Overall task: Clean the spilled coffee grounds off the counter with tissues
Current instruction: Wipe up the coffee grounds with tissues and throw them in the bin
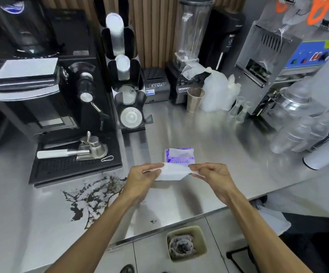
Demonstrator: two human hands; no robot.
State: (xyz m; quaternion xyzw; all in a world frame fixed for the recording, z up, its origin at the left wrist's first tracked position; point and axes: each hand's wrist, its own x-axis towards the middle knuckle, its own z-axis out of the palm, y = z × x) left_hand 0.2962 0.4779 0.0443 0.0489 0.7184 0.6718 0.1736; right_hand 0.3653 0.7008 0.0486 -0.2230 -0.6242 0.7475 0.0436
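Left hand (140,178), right hand (213,176): fingers pinch ends of white tissue (172,172), apparently folded; grounds (92,196) dark, scattered.

Both hands (143,177) (213,177) pinch a tissue (172,172) above counter (209,134).

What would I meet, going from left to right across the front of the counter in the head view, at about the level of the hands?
Spilled coffee grounds → left hand → tissue, pinched between both hands → right hand → stacked clear cups lying on their side.
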